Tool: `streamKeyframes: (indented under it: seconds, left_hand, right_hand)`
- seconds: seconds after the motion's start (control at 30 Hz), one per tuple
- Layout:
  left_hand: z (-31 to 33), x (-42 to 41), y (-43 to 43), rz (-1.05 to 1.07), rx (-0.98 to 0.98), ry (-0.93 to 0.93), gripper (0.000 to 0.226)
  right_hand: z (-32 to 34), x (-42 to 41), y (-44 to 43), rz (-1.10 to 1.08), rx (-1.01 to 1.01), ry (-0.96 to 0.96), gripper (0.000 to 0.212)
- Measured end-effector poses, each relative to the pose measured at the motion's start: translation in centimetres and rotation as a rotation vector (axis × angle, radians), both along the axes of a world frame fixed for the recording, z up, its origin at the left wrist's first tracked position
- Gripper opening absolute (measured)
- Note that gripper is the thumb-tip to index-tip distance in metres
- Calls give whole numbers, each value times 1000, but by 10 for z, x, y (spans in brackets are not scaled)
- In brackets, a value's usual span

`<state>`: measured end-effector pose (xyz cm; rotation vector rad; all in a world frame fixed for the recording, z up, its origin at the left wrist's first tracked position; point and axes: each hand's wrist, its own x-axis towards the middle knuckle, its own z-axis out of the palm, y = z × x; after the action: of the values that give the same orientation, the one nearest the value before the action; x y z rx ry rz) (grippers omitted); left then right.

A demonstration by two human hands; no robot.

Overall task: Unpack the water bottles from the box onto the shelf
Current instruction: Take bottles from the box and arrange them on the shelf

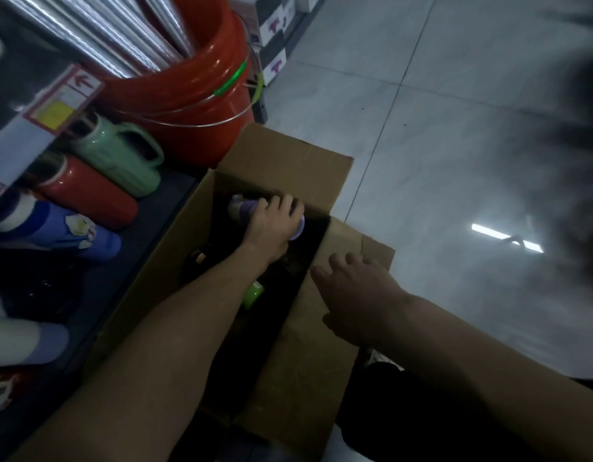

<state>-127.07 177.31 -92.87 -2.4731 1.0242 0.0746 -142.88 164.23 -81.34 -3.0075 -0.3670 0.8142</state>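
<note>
Inside box [281, 155], left hand [271, 225] is grasping purple bottle [242, 208] for lifting out; right hand [355, 295], fingers released, is pressing flap [371, 245] beneath it, apparently steadying box.

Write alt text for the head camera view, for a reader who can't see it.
A person's left hand grips a purple bottle inside an open cardboard box on the floor, the open right hand over a flap. Left of it, colourful bottles sit on a low shelf beside a red bucket.
</note>
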Motion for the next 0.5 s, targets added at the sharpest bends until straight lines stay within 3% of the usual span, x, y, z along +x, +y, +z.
streamKeyframes:
  seconds: [0.17,0.5]
  left_hand:
    - [26,-1,48,123,-37,-15,78]
    - [95,-37,150,15,-225,-143,74]
  right_hand:
    - [4,6,11,45,-6,3,62]
    - [34,3,61,141,-28,-21,56]
